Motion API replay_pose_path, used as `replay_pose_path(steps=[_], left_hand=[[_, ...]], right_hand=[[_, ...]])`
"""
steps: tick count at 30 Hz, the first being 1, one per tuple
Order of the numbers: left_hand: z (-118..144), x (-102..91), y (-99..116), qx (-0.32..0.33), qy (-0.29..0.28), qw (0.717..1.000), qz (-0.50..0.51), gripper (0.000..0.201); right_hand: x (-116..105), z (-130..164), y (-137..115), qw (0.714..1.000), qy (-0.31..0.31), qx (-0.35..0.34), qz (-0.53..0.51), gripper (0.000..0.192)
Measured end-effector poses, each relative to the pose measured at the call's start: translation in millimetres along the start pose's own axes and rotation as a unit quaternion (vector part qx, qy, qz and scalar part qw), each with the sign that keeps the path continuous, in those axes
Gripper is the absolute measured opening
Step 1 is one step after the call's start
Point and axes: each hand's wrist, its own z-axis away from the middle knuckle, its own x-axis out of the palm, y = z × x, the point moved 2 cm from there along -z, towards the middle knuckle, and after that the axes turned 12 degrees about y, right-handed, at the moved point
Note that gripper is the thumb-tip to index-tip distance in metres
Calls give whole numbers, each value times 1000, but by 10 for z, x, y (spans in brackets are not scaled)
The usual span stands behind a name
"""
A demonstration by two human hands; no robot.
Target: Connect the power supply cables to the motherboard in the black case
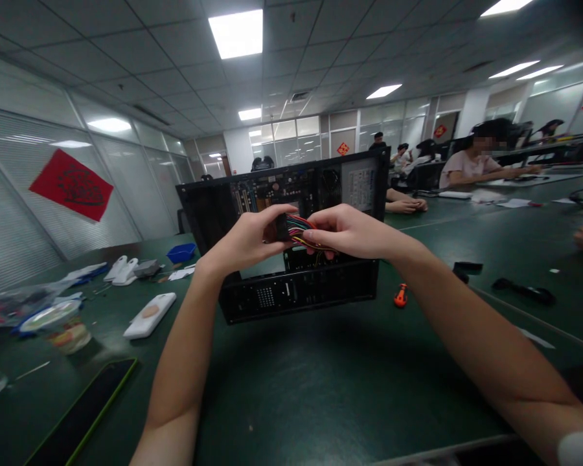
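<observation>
Cable bundle (298, 231) pinched between both hands, left hand (252, 238), right hand (352, 232)

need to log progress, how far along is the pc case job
Done: the computer case lies opened on the green table, boards visible inside. In hand: the left hand grips a black connector while the right hand holds its coloured wire bundle, above the case and not plugged in. Left: the connector is unseated, and the orange screwdriver lies unused beside the case.
</observation>
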Motion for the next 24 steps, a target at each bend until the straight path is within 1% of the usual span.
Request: replay_pose_path(steps=[4,7,13,15,18,20,24], left_hand=[[6,-18,14,2,4,1000,-3,63],[2,-21,4,-1,12,1000,-14,64],[3,-24,-27,2,14,999,-45,56],[3,-18,-35,6,16,999,-47,54],[-4,20,-47,16,19,998,-58,53],[-12,63,-52,21,17,997,-68,54],[-25,148,-36,24,-2,997,-76,53]], right_hand=[[21,-9,11,1000,22,2,2,40],[48,-30,31,999,32,3,0,39],[136,-28,34,1000,2,3,6,28],[145,-23,40,1000,-8,8,9,28],[142,-42,80,999,-19,10,24,35],[137,-78,129,999,-9,-2,42,40],[172,-158,263,998,-1,-7,66,37]])
